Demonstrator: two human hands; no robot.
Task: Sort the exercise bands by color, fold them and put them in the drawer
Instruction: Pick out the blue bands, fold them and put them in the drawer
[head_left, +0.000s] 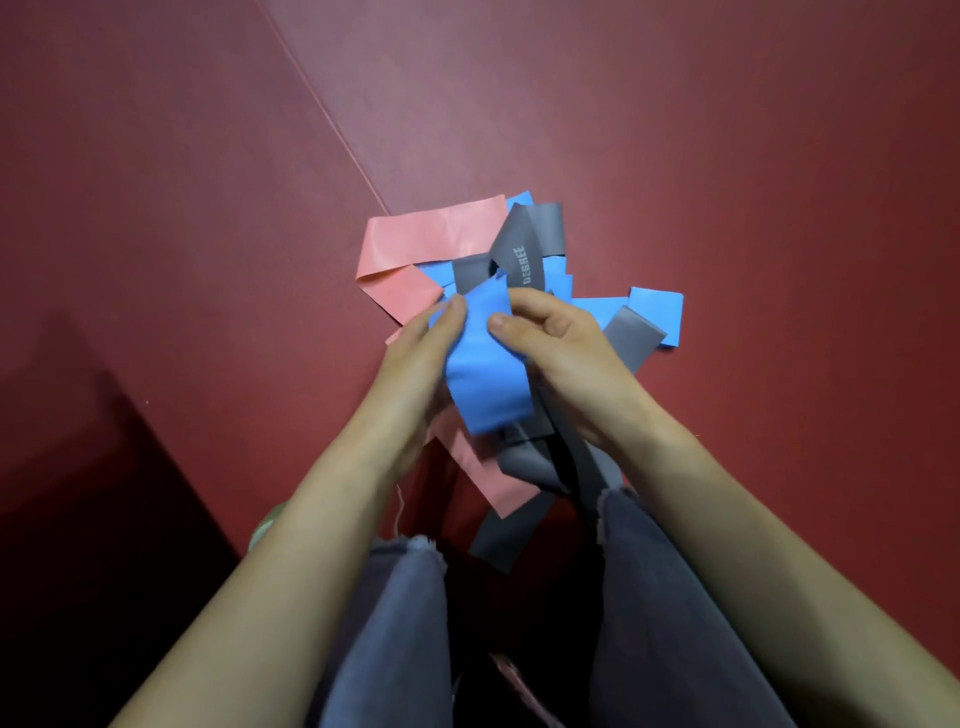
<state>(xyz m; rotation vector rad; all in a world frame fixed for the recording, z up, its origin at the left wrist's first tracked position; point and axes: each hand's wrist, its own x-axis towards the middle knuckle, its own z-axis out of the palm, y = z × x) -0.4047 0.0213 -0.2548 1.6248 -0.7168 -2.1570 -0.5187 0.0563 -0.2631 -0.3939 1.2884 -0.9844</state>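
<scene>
A tangle of flat, thin, rubbery bands lies on a dark red floor mat (675, 156) with a fine, matte grain and a thin seam line running from far left toward the pile. The bands are wide ribbons with straight edges and soft creases where they fold over one another.

The pink band (431, 234) is smooth and slightly glossy, with small wrinkles; its broad far end lies to the far left of the pile, and another pink stretch shows nearer, under the hands. The grey band (524, 244) is duller, loops up at the far side of the pile and carries pale printed lettering reading DEGREE along its length. More grey strips lie near the knees and to the right, one of them resting on a folded blue piece (657, 312) at the right edge of the pile.

Both hands hold one blue band (483, 374) lifted above the heap. It bends in a smooth curve, its near end curling under. The left hand (415, 358) pinches its left edge, thumb on top near the band's far end. The right hand (561, 343) grips the right edge, thumb pressed on the blue surface and fingers curled behind, where grey strips also pass under the palm. The two thumbs sit close together with the blue ribbon between them.

Frayed grey denim trouser legs (675, 597) fill the near edge.
</scene>
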